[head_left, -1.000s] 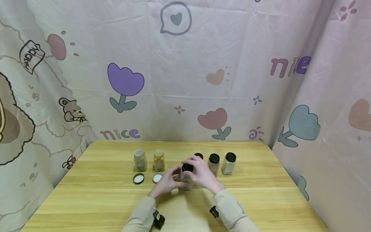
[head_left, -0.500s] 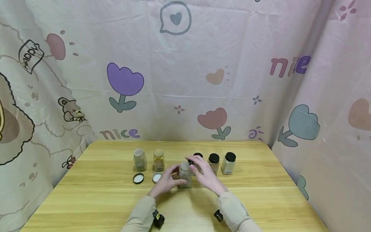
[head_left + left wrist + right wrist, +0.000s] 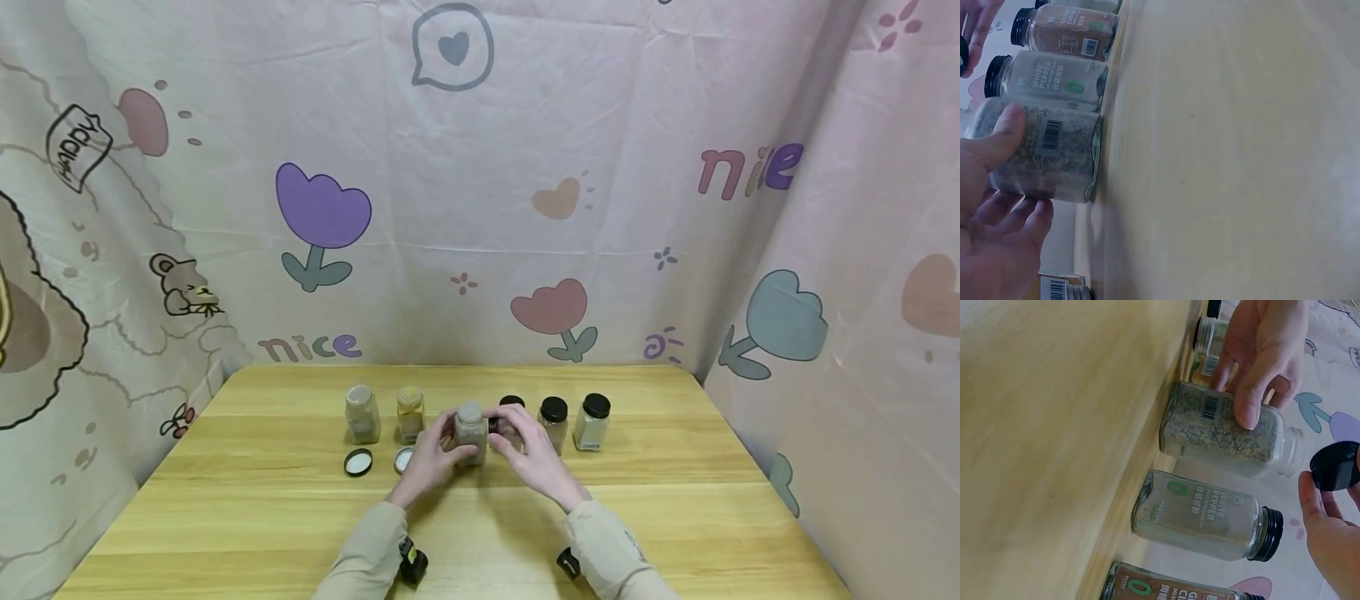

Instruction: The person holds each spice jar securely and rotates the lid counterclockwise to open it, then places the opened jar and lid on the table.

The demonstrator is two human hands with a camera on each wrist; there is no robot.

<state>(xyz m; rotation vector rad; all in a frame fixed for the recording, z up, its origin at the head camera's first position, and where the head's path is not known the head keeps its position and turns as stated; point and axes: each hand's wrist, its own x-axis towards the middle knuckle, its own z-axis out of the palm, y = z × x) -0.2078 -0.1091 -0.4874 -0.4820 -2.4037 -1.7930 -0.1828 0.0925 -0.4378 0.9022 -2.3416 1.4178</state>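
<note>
My left hand (image 3: pixel 431 461) grips an uncapped glass jar (image 3: pixel 471 435) of greyish, speckled contents, with the thumb on its near side; the left wrist view shows this jar (image 3: pixel 1047 150) close to the table. My right hand (image 3: pixel 534 454) is just right of it, pinching a black lid (image 3: pixel 1335 465) between thumb and fingers, apart from the jar's mouth. Behind the right hand stands a white pepper jar (image 3: pixel 1200 514) with its black cap on. Two jars with black caps, one brownish (image 3: pixel 553 427) and one pale (image 3: pixel 592 425), stand farther right.
Left of the hands stand two uncapped jars, one pale (image 3: pixel 363 415) and one yellow (image 3: pixel 411 415). In front of them lie two lids (image 3: pixel 358 462), inner sides up. A patterned curtain hangs behind the wooden table (image 3: pixel 262 517).
The black lid has come off the held jar and moved right with my right hand. My left hand has carried the jar slightly back and to the left.
</note>
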